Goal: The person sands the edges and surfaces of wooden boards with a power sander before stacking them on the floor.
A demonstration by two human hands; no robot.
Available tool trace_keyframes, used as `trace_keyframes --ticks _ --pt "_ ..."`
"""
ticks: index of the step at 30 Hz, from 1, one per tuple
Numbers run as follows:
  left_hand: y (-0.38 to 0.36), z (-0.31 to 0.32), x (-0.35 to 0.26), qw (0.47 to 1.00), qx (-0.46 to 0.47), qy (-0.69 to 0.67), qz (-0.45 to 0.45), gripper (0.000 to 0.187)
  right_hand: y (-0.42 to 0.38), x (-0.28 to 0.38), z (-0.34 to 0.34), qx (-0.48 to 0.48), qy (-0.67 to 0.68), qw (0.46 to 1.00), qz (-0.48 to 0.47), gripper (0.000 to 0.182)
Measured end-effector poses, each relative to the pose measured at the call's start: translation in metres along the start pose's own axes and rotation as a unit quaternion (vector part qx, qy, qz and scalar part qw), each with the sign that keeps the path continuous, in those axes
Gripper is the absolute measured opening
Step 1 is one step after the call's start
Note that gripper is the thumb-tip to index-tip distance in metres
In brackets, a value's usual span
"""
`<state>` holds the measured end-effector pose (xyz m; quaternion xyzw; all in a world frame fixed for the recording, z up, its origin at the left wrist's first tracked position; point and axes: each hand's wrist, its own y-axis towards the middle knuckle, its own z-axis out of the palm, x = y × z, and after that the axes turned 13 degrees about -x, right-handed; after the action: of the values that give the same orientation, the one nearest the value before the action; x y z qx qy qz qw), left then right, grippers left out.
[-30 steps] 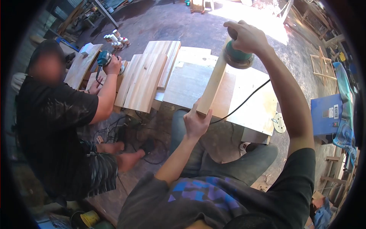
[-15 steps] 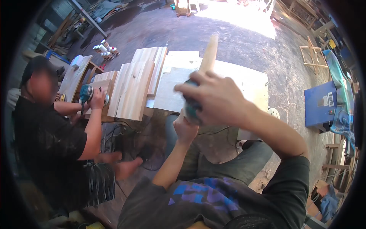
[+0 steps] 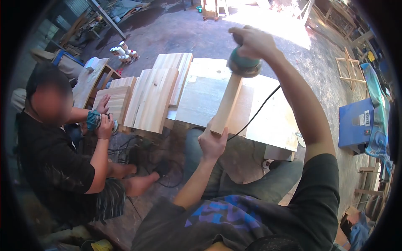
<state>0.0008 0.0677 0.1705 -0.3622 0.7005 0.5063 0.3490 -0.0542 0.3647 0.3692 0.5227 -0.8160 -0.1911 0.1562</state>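
My right hand [image 3: 251, 42] grips the top of a green sander [image 3: 243, 65], whose round pad lies over the far end of a long wooden piece [image 3: 228, 104]. The near end of that piece is in my left hand [image 3: 212, 142], fingers wrapped round it. Under the wood is a pale board [image 3: 201, 98] on the worktable. A black cord [image 3: 261, 106] runs from near the sander down past my left hand.
At the left a co-worker [image 3: 54, 142] holds another sander [image 3: 94, 120] by a wooden panel [image 3: 112, 101]. More panels [image 3: 153, 98] lie beside it. A blue box [image 3: 356, 123] stands at the right, bottles [image 3: 123, 52] on the floor behind.
My right hand and the sander have moved away from me, from near my left hand to the far end of the wood. The co-worker's sander has moved nearer to them, off the panel.
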Motion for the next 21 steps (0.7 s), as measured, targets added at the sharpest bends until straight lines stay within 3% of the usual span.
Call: trace_keyframes --ticks 6,9,13,14,16,18,19,21 --pt "-0.006 -0.002 0.005 1.0 -0.012 -0.006 0.016 0.05 0.062 -0.072 0.025 0.069 -0.036 0.992 0.103 0.066" --pt "-0.02 0.002 0.033 1.0 0.01 0.017 0.017 0.045 0.057 -0.086 0.024 0.011 -0.058 0.986 0.153 0.064" --pt "-0.022 0.007 0.075 0.989 0.08 0.111 0.054 0.04 0.015 -0.104 0.006 -0.042 -0.073 0.973 0.214 0.078" --pt "-0.015 0.01 0.083 0.998 0.046 -0.002 -0.039 0.039 0.004 -0.115 0.0 -0.056 -0.071 0.97 0.224 0.08" --pt "0.0 0.014 0.094 0.948 -0.027 -0.227 -0.221 0.037 -0.01 -0.161 -0.005 -0.069 -0.04 0.972 0.222 0.082" --pt "0.022 0.001 0.087 0.798 -0.065 -0.373 -0.468 0.044 -0.038 -0.173 -0.049 -0.05 0.072 0.964 0.251 0.083" --pt "0.019 -0.005 0.083 0.709 -0.033 -0.461 -0.533 0.053 -0.05 -0.184 -0.059 -0.078 0.053 0.964 0.25 0.082" --pt "-0.011 -0.002 0.071 0.683 -0.041 -0.492 -0.538 0.052 -0.066 -0.204 -0.074 -0.108 0.026 0.964 0.243 0.081"
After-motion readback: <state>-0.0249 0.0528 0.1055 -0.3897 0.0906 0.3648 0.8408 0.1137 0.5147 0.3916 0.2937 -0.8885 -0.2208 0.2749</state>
